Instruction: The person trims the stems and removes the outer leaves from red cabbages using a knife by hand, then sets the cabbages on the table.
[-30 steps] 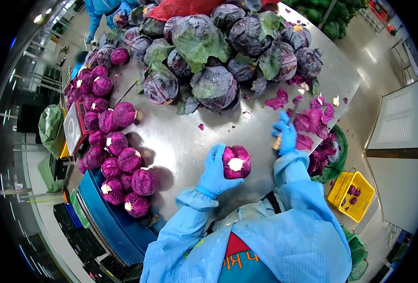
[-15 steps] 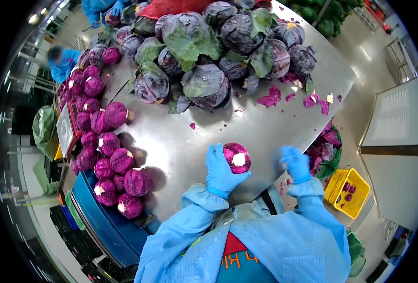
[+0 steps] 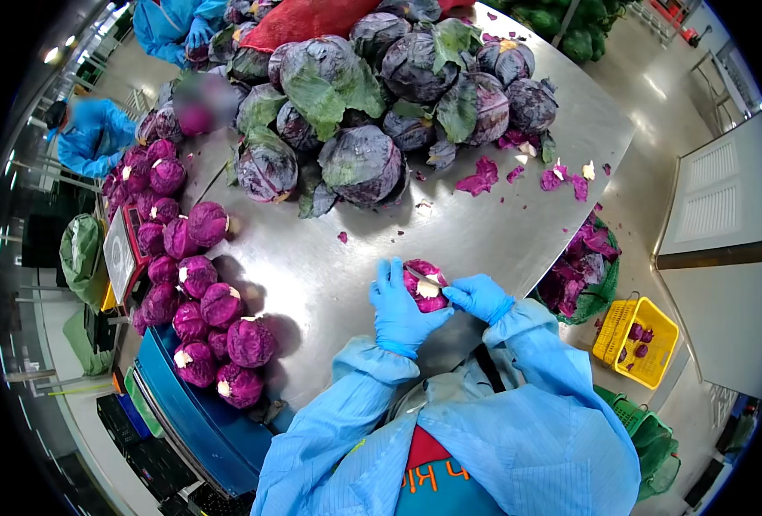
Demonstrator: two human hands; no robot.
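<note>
My left hand [image 3: 400,311], in a blue glove, is closed around the left side of a peeled red cabbage [image 3: 431,304] over the steel table. The cabbage's pale cut stem faces up. In my blue-gloved right hand [image 3: 482,298] is a small knife [image 3: 423,278], its blade lying across the cabbage at the stem. Fingers cover the knife's handle. Beyond my hands lies a heap of unpeeled red cabbages [image 3: 363,161] with dark, greenish outer leaves.
Peeled red cabbages [image 3: 249,342] line the left side, near a scale [image 3: 124,249] and a blue bin [image 3: 196,421]. Purple leaf scraps [image 3: 479,176] litter the steel table [image 3: 329,284]. At right are a leaf-filled green net bag [image 3: 600,288] and a yellow basket [image 3: 656,361]. Co-workers [image 3: 93,138] stand far left.
My right hand has swung left from beyond the table's edge to the cabbage, and the knife blade now shows at the stem. My left hand keeps its hold. The view has shifted slightly.
</note>
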